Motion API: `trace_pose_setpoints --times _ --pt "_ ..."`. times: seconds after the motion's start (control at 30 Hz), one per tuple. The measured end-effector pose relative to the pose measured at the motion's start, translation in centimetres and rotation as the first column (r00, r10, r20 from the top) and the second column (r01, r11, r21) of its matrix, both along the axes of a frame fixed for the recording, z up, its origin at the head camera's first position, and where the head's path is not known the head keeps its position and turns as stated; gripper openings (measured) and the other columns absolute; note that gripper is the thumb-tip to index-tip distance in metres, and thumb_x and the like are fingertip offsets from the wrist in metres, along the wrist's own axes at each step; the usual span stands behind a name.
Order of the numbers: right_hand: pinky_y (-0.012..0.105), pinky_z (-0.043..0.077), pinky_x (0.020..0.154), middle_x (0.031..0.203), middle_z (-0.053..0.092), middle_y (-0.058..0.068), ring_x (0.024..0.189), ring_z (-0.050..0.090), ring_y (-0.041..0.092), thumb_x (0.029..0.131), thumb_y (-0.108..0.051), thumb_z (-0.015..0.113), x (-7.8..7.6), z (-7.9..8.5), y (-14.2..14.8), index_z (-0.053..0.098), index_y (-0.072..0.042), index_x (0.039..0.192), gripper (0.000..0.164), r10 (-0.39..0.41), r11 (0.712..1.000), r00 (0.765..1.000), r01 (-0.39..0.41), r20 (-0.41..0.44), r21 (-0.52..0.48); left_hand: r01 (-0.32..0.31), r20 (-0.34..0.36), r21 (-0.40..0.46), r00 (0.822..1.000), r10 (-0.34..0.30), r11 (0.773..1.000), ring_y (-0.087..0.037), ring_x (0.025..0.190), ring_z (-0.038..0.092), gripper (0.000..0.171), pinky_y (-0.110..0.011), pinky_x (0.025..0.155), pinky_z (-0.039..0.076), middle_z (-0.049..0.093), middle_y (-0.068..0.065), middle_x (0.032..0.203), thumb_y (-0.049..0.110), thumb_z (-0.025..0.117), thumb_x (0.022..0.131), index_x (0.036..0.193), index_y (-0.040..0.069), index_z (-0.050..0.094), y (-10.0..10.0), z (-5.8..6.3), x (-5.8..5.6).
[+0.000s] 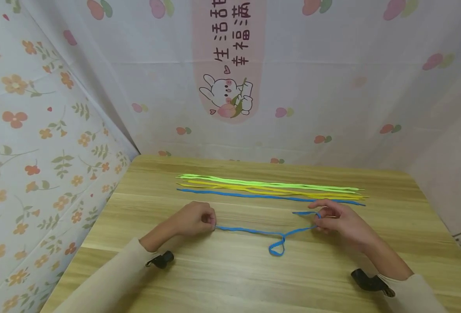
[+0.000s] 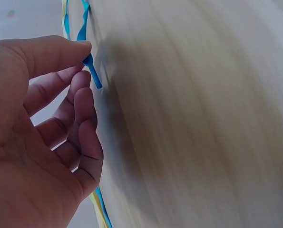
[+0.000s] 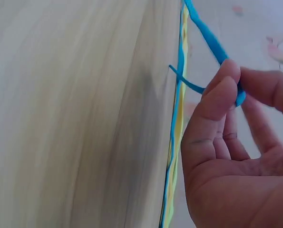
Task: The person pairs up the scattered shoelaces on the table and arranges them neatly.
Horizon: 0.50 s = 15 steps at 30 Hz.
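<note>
A blue shoelace (image 1: 250,231) stretches between both hands over the table, with a small loop (image 1: 277,249) hanging from it nearer the right hand. My left hand (image 1: 194,218) pinches one end between thumb and fingertips; in the left wrist view the plastic tip (image 2: 97,79) sticks out past the thumb. On the other side, my right hand (image 1: 339,221) pinches the lace a little short of its other end. That loose tail (image 1: 304,213) points left, and in the right wrist view the lace (image 3: 210,39) bends around at the fingertips.
Behind the hands, another blue shoelace (image 1: 234,194), yellow laces (image 1: 269,190) and lime-green laces (image 1: 261,182) lie lengthwise across the wooden table (image 1: 222,282). Patterned cloth (image 1: 332,87) hangs along the table's back edge, and floral cloth (image 1: 38,152) hangs at the left.
</note>
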State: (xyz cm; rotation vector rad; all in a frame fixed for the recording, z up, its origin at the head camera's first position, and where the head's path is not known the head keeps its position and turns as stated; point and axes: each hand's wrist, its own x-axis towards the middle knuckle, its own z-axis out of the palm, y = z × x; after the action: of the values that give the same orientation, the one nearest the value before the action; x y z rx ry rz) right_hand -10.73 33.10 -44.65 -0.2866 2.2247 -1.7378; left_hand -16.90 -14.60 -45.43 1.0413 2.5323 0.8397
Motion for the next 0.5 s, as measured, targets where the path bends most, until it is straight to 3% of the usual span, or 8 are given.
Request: trace_pose_setpoints --times 0.1,0.33,0.4,0.5 --pt "0.036 0.062 0.076 0.109 0.067 0.015 0.084 0.07 0.024 0.11 -0.005 0.065 0.4 0.1 1.3 0.066 0.009 0.138 0.031 -0.017 0.997 1.0 0.017 -0.01 0.078 -0.019 -0.002 0.002 1.0 0.019 1.0 -0.007 0.083 0.056 0.016 -0.029 0.078 0.053 0.062 0.011 0.087 0.007 0.08 0.097 0.087 0.017 0.073 -1.0 0.2 -0.2" --pt "0.032 0.062 0.08 0.129 0.073 0.024 0.097 0.075 0.015 0.109 -0.005 0.066 1.0 -0.1 3.4 0.068 0.012 0.133 0.029 -0.063 0.96 0.998 0.064 -0.014 0.271 -0.076 -0.023 -0.017 0.997 0.076 0.997 -0.008 0.081 0.056 0.015 -0.03 0.077 0.051 0.062 0.011 0.085 0.009 0.081 0.097 0.088 0.016 0.072 -2.9 0.5 -0.8" --pt "0.03 0.06 0.079 0.126 0.075 0.02 0.096 0.073 0.012 0.107 -0.006 0.07 1.2 -0.1 3.8 0.071 0.007 0.13 0.026 -0.065 0.932 0.996 0.08 -0.054 0.352 -0.082 -0.025 -0.016 0.996 0.082 0.996 -0.008 0.082 0.057 0.014 -0.031 0.077 0.052 0.063 0.01 0.085 0.009 0.081 0.096 0.088 0.016 0.072 -3.3 0.5 -1.0" --pt "0.028 0.056 0.075 0.114 0.077 0.009 0.092 0.07 0.009 0.102 -0.007 0.077 1.3 -0.1 4.3 0.076 -0.002 0.122 0.02 -0.063 0.867 0.987 0.126 -0.145 0.482 -0.106 -0.017 -0.024 0.994 0.105 0.994 -0.009 0.082 0.058 0.013 -0.031 0.078 0.053 0.064 0.01 0.086 0.009 0.08 0.097 0.089 0.016 0.073 -3.9 0.4 -1.2"
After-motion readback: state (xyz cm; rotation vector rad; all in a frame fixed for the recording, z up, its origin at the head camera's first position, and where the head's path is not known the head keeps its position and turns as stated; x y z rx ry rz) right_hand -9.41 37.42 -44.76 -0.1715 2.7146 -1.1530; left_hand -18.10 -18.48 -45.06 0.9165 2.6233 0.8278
